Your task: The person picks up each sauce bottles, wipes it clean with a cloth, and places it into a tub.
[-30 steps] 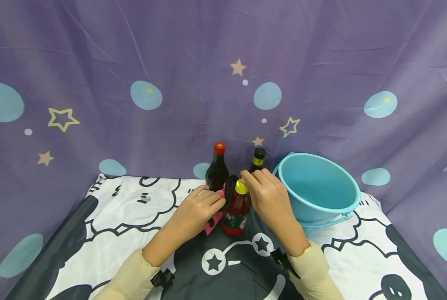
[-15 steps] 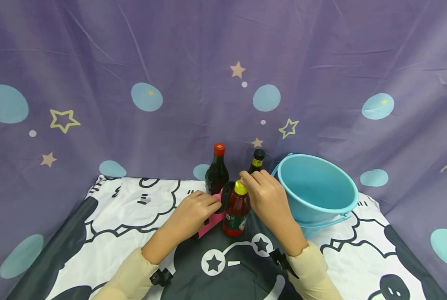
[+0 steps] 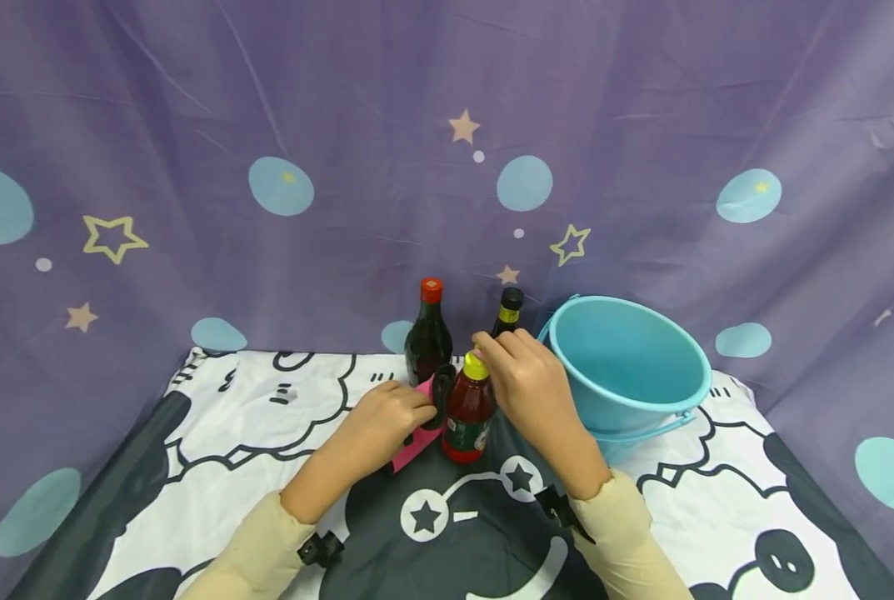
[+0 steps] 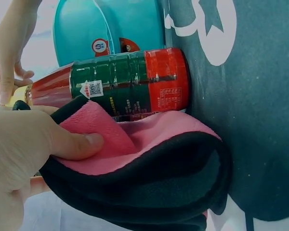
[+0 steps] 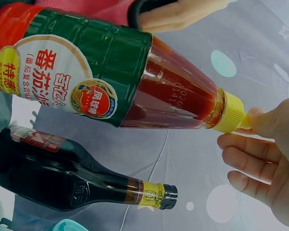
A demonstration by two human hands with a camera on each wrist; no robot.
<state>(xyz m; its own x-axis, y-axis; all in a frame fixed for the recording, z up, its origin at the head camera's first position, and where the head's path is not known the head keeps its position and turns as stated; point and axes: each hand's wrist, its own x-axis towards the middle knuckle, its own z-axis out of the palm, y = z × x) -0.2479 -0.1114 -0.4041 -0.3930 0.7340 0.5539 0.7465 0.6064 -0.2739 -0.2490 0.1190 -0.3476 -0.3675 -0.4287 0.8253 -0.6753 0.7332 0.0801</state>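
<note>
Upright on the bedding stands a tomato sauce bottle [image 3: 467, 410] with a green label and yellow cap [image 5: 229, 111]. My right hand [image 3: 531, 385] pinches the tip of that cap between thumb and forefinger; its other fingers are loosely bent in the right wrist view. Left of the bottle, my left hand [image 3: 387, 421] grips a pink cloth with black edging [image 4: 139, 139], thumb on top. The cloth's folded side lies close against the bottle, and its full shape is hidden.
Behind are a dark bottle with a red cap [image 3: 428, 337] and a dark bottle with a black cap [image 5: 72, 173]. A light blue bucket [image 3: 626, 425] stands at the right. A purple patterned curtain [image 3: 342, 275] hangs at the back.
My left hand has shifted slightly left and down with the pink cloth. The right hand keeps its pinch on the cap, and the bottle stays in place. The head view has tilted a little.
</note>
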